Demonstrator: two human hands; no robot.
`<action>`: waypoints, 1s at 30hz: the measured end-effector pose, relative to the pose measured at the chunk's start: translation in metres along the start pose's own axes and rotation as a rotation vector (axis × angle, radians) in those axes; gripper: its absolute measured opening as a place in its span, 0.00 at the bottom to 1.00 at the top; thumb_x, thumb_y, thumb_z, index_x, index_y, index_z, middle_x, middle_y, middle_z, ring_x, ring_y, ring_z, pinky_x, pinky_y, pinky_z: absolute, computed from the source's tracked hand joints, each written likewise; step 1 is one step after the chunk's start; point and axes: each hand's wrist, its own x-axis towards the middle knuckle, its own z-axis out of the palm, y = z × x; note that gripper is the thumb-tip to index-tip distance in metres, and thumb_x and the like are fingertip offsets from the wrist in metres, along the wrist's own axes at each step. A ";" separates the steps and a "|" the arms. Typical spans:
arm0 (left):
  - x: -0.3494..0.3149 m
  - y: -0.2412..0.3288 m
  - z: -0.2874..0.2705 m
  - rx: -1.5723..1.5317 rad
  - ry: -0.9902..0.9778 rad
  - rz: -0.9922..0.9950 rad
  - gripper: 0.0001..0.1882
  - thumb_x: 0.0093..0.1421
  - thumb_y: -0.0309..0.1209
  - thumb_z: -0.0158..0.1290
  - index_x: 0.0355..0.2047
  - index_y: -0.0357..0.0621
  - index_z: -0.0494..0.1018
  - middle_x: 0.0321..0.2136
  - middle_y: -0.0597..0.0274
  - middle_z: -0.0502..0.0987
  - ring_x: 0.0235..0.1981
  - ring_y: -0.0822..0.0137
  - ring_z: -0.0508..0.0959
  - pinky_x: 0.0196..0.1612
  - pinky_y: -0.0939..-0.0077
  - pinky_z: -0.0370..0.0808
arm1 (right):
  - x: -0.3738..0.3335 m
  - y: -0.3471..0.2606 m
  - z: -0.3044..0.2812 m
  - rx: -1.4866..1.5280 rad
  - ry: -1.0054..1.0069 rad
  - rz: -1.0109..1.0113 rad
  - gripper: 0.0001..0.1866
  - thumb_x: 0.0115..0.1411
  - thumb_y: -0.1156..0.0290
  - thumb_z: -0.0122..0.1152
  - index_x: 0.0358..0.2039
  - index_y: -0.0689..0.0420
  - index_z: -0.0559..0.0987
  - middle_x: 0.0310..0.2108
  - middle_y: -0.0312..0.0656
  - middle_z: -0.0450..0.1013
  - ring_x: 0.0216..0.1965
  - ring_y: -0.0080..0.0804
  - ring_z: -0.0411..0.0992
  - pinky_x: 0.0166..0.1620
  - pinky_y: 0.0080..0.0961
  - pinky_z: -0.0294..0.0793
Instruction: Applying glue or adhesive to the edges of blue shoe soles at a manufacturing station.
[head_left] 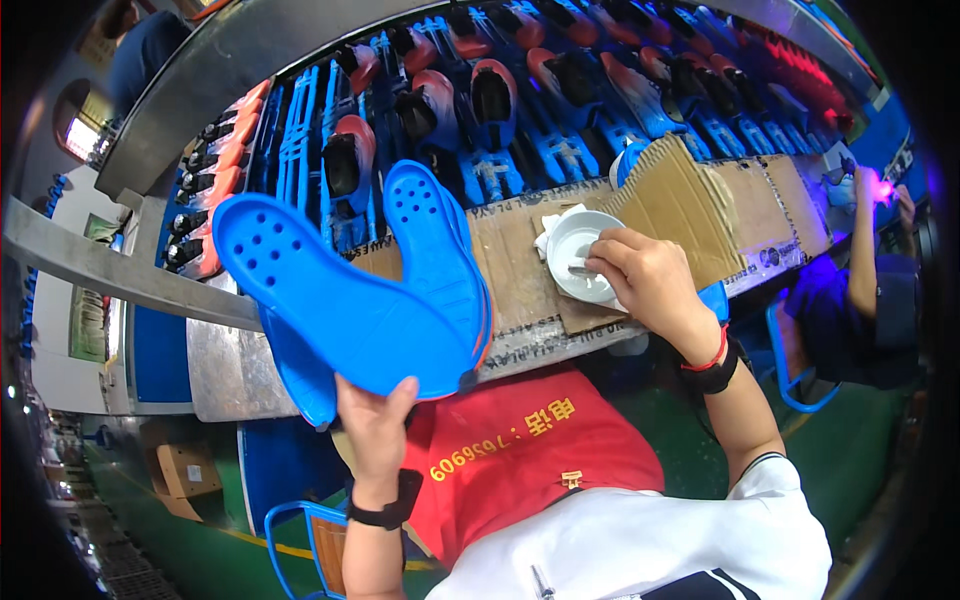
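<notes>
Since the blue soles (340, 300) look thin, light and bendy, a pinch at the heel end suits them, as the left hand (375, 420) does above the surface's (230, 370) near edge. Right hand (645, 275), fingers curled, dips a small tool (brush, probably) into a white dish (570, 245) on cardboard (690, 200).

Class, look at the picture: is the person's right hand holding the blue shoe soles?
No: the right hand rests over the white bowl on the cardboard, while the left hand holds the blue soles.

Green floor (850, 470), blue chair (290, 520), bright window (80, 135), metal workbench (230, 370)
</notes>
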 end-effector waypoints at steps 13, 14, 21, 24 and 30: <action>-0.004 0.006 0.066 0.167 0.004 0.199 0.27 0.52 0.15 0.52 0.51 0.35 0.55 0.43 0.54 0.68 0.41 0.67 0.74 0.38 0.76 0.77 | -0.017 -0.057 -0.004 0.418 0.077 -0.125 0.07 0.47 0.76 0.64 0.28 0.59 0.77 0.30 0.41 0.74 0.25 0.37 0.73 0.26 0.26 0.73; -0.005 0.006 0.067 0.175 0.005 0.211 0.27 0.51 0.15 0.53 0.50 0.34 0.55 0.42 0.54 0.68 0.40 0.67 0.75 0.39 0.76 0.77 | -0.017 -0.059 -0.001 0.379 0.076 -0.145 0.07 0.46 0.75 0.65 0.28 0.58 0.77 0.30 0.40 0.73 0.25 0.37 0.73 0.26 0.26 0.72; -0.012 0.003 0.063 0.290 0.015 0.271 0.25 0.51 0.17 0.55 0.48 0.32 0.58 0.39 0.53 0.71 0.38 0.67 0.76 0.39 0.75 0.76 | -0.016 -0.064 0.002 0.346 0.022 -0.194 0.07 0.46 0.74 0.65 0.27 0.59 0.77 0.29 0.40 0.73 0.23 0.36 0.73 0.24 0.27 0.72; -0.012 0.000 0.062 0.313 0.019 0.303 0.24 0.50 0.17 0.55 0.47 0.30 0.59 0.37 0.53 0.72 0.37 0.67 0.76 0.39 0.75 0.76 | -0.017 -0.066 0.002 0.353 0.017 -0.181 0.07 0.46 0.74 0.65 0.27 0.59 0.77 0.29 0.41 0.74 0.23 0.36 0.74 0.24 0.27 0.73; -0.013 0.000 0.063 0.322 0.028 0.281 0.26 0.50 0.17 0.55 0.49 0.28 0.58 0.36 0.53 0.73 0.34 0.67 0.77 0.39 0.74 0.76 | -0.016 -0.068 0.004 0.382 -0.008 -0.148 0.07 0.45 0.77 0.65 0.26 0.59 0.77 0.30 0.42 0.74 0.23 0.37 0.74 0.25 0.24 0.73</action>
